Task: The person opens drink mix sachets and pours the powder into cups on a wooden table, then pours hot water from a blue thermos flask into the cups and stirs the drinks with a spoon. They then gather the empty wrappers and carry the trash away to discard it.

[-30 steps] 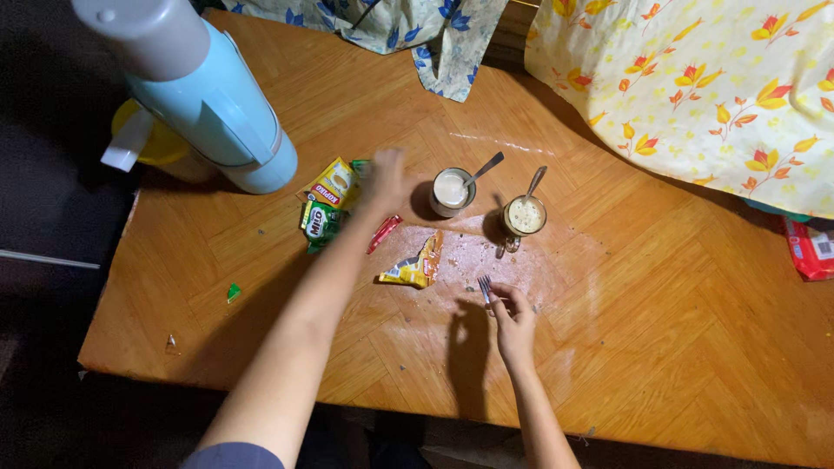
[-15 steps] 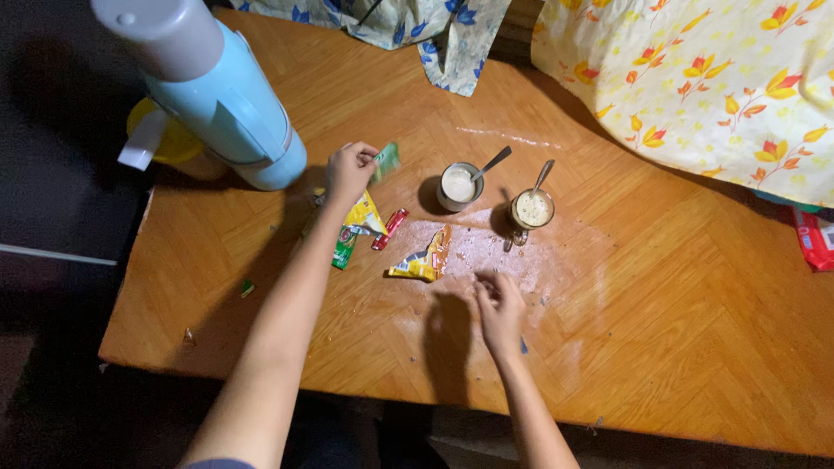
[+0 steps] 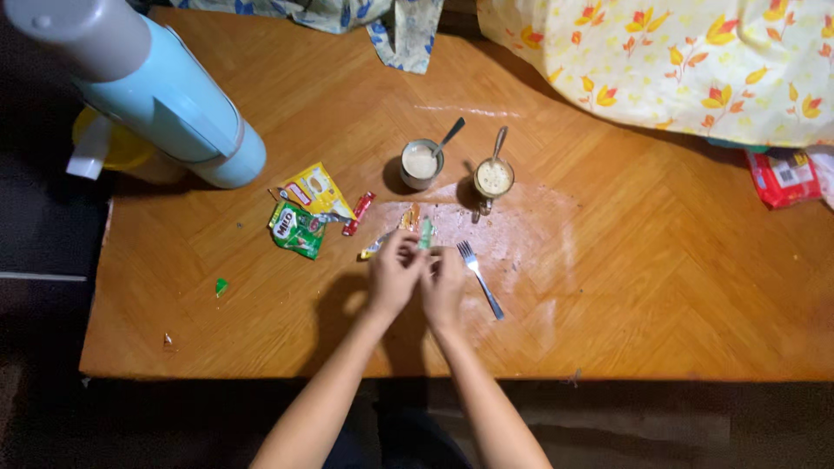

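risk, sachet: a small green-and-orange sachet (image 3: 423,231) was pinched between both hands; a hard tear would likely have scattered powder over the table (image 3: 261,339), already marked by a pale smear near the cups.
risk, fork: a fork (image 3: 479,278) was laid just beside the right hand, handle toward the near edge; it could have been knocked by a sideways pull of that hand.
risk, cups: two filled cups were stood just beyond the hands; a jerk forward could have tipped one, the spoon handles sticking out being easy to catch.
left hand (image 3: 393,276): forearm was brought up from the near edge, angled right; fingers were curled, tips closed on the sachet's left side.
right hand (image 3: 445,280): forearm was brought up angled slightly left; hand was pressed against the left one, fingertips closed on the sachet's right side.
sachet place: held just above the table, between the hands and the cups, upper end showing past the fingertips.
wrappers: a green packet (image 3: 297,230), a yellow packet (image 3: 316,188) and a red stick sachet (image 3: 358,214) were left lying to the left, apart from the hands.
cup left (image 3: 420,163): metal, pale drink, spoon inside.
cup right (image 3: 493,180): glass, frothy drink, spoon inside.
flask (image 3: 165,95): light blue, stood at the far left corner, well apart.
cloth (image 3: 678,61): flowered, spread over the far right.
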Demonstrator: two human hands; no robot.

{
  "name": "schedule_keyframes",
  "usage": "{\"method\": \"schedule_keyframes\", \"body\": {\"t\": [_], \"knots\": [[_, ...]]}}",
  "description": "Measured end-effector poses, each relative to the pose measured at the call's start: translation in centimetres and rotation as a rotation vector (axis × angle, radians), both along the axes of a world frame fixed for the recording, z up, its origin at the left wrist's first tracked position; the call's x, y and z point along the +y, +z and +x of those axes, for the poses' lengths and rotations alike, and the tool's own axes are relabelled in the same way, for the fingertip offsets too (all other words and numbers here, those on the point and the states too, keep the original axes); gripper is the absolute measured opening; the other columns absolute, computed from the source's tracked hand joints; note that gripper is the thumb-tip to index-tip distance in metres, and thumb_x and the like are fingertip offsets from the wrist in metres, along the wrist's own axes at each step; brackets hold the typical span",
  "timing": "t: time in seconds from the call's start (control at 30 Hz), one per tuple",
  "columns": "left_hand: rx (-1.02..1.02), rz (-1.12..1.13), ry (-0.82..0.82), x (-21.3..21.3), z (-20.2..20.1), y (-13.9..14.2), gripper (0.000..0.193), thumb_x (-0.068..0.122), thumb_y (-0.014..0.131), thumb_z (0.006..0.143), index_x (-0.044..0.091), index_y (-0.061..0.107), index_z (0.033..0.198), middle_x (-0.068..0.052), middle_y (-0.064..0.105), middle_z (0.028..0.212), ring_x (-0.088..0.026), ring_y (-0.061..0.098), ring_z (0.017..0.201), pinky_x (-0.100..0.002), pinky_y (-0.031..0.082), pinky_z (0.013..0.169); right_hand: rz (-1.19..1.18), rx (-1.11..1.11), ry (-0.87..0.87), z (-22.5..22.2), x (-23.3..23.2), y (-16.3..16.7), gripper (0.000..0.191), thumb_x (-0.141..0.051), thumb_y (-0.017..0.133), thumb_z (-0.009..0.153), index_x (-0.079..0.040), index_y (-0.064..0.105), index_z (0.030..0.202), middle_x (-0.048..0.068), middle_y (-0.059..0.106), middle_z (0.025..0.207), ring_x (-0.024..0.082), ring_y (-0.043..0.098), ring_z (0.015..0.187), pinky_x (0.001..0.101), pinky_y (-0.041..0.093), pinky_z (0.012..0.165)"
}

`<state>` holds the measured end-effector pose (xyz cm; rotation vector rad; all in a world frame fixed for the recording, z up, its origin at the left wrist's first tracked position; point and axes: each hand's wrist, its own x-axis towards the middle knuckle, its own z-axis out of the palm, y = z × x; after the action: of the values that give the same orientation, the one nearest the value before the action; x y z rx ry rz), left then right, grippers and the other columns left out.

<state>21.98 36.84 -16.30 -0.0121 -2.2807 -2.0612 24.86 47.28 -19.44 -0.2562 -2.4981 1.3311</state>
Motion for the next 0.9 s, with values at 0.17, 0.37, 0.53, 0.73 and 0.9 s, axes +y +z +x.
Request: {"method": "schedule_keyframes", "body": {"t": [0.17, 0.37, 0.53, 0.73, 0.9], "knots": [[0.122, -0.160, -0.180, 1.3, 0.3, -1.2, 0.027, 0.014, 0.079, 0.088, 0.005, 0.066, 0.110, -0.005, 0.070, 0.093, -0.014, 0.070, 0.082, -0.028, 0.059, 0.073, 0.068, -0.026, -0.283, 1.5, 8.4, -1.0, 0.024, -0.019, 0.070, 0.096, -0.001, 0.064, 0.110, 0.013, 0.065, 0.099, 0.025, 0.062, 0.085, 0.0417, 0.051, 0.074], [0.024, -0.341, 0.047, -4.1, -2.3, -5.8, 0.011, 0.009, 0.069, 0.094, 0.004, 0.068, 0.104, -0.008, 0.071, 0.099, -0.021, 0.072, 0.083, -0.034, 0.059, 0.072, -0.270, 0.150, -0.444, -3.5, 19.1, -1.2, 0.020, -0.006, 0.070, 0.096, 0.001, 0.065, 0.114, 0.007, 0.068, 0.095, 0.016, 0.058, 0.076, 0.0292, 0.048, 0.064], [0.096, -0.844, 0.098, -6.2, -2.3, -5.8, 0.029, 0.020, 0.080, 0.085, 0.009, 0.067, 0.108, -0.011, 0.066, 0.110, -0.034, 0.061, 0.107, -0.047, 0.049, 0.092, -0.702, -0.074, -0.513, -8.4, 21.2, -0.3, 0.014, -0.012, 0.071, 0.099, -0.001, 0.064, 0.099, 0.005, 0.064, 0.073, 0.012, 0.055, 0.054, 0.0266, 0.042, 0.045], [-0.116, -0.909, 0.049, -5.4, -3.2, -5.1, 0.051, 0.034, 0.087, 0.078, 0.010, 0.063, 0.116, -0.011, 0.064, 0.115, -0.033, 0.055, 0.115, -0.054, 0.040, 0.095, -0.506, -0.273, -0.634, -9.6, 19.7, -0.7, 0.018, -0.016, 0.078, 0.091, -0.003, 0.065, 0.094, 0.004, 0.062, 0.074, 0.012, 0.052, 0.054, 0.0288, 0.041, 0.045], [-0.082, -0.878, 0.030, -6.0, -2.9, -5.8, 0.041, 0.025, 0.087, 0.074, 0.013, 0.065, 0.107, -0.005, 0.067, 0.113, -0.029, 0.057, 0.114, -0.052, 0.040, 0.097, -0.178, 0.048, -0.669, -7.4, 16.6, -1.4, 0.024, -0.010, 0.079, 0.091, 0.001, 0.062, 0.105, 0.013, 0.067, 0.091, 0.016, 0.062, 0.073, 0.0310, 0.052, 0.062]]}}
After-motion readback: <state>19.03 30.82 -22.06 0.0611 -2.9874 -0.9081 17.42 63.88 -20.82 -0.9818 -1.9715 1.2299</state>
